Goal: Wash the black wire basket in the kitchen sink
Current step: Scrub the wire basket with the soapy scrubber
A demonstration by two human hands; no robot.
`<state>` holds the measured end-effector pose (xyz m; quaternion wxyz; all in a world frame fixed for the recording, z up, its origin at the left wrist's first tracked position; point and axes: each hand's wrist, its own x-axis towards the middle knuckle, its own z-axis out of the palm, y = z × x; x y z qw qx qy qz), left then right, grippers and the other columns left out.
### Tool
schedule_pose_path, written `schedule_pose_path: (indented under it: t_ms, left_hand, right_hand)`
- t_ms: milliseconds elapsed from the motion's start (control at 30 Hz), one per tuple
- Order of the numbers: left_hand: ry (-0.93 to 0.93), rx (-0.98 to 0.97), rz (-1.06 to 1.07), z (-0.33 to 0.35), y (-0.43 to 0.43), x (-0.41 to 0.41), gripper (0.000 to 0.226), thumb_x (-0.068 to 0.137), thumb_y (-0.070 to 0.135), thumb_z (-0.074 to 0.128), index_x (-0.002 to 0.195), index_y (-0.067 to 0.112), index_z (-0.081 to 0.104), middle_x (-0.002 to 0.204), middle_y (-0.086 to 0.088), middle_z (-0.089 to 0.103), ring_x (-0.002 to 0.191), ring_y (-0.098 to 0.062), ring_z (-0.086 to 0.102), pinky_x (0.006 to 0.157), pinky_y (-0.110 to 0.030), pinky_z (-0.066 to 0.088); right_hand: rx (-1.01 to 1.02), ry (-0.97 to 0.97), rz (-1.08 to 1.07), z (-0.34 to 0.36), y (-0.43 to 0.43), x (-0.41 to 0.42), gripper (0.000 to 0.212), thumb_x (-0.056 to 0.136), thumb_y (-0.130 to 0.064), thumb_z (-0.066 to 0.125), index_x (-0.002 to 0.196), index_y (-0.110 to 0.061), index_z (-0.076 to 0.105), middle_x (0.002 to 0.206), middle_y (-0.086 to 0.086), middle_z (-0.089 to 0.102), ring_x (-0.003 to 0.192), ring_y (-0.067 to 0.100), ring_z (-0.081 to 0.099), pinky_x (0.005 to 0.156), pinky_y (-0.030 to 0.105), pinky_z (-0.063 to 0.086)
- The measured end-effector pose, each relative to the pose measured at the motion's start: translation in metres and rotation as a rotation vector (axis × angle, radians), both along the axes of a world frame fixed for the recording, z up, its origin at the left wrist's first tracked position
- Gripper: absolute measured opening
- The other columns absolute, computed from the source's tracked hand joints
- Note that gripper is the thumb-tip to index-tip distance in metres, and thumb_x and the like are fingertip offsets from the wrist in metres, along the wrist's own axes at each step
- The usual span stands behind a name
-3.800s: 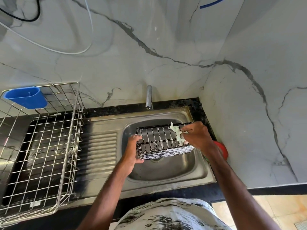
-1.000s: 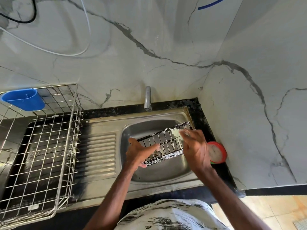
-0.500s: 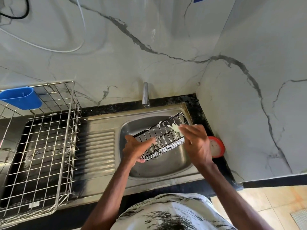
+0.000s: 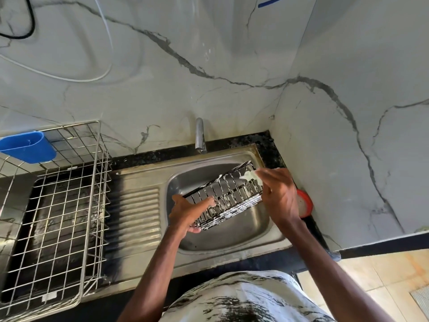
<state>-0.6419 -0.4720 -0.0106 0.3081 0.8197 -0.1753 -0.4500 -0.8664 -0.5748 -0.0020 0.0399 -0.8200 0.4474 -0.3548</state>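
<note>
The basket (image 4: 222, 196) hangs tilted over the sink (image 4: 232, 249) bowl, its right end raised toward the back corner, and it does not touch the steel. White suds streak its black wires, thickest along the near side.

The left hand (image 4: 188, 212) grips the low left end, thumb over the top wires and fingers curled underneath. The right hand (image 4: 278, 194) pinches a pale soapy cloth (image 4: 249, 176) and presses it to the high right corner of the basket.

To my eye this is the scrubbing step, well along, since foam covers most of the wires I can see. The underside is hidden from me.

Next I would expect the cloth to work along whatever wires are left, then a rinse. That calls for turning the basket in the left grip and bringing it under the tap (image 4: 199, 135), which stands just behind the bowl. I see no water running from it. Wet, soapy wire is slippery, so the left grip needs to be firm.

A red round tub (image 4: 304, 203) sits on the black tabletop (image 4: 269, 145) just right of the sink. On the left stands a steel rack (image 4: 58, 205) with a blue cup (image 4: 25, 146) hooked on it.
</note>
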Motion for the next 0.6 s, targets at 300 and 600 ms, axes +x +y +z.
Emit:
schedule_pose_path:
  t_ms: [300,600]
  left_hand:
    - [-0.026,0.0,0.01,0.003,0.004,0.0,0.098,0.071,0.056,0.092,0.132,0.013,0.029,0.129,-0.008,0.044,0.09,-0.014,0.061,0.064,-0.045,0.067]
    - [-0.133,0.013,-0.082,0.008,0.0,-0.013,0.103,0.068,0.053,0.089,0.143,0.011,0.032,0.136,-0.012,0.057,0.104,-0.029,0.066,0.053,-0.039,0.065]
  right_hand:
    - [0.011,0.034,-0.013,0.019,0.01,0.04,0.044,0.066,0.023,0.067,0.098,-0.006,0.077,0.101,0.009,0.076,0.088,0.031,0.064,0.062,0.034,0.059]
    - [0.148,0.194,0.375,0.003,0.046,0.092,0.03,0.071,0.013,0.074,0.094,-0.005,0.072,0.1,0.008,0.073,0.093,0.022,0.065,0.076,0.029,0.06]
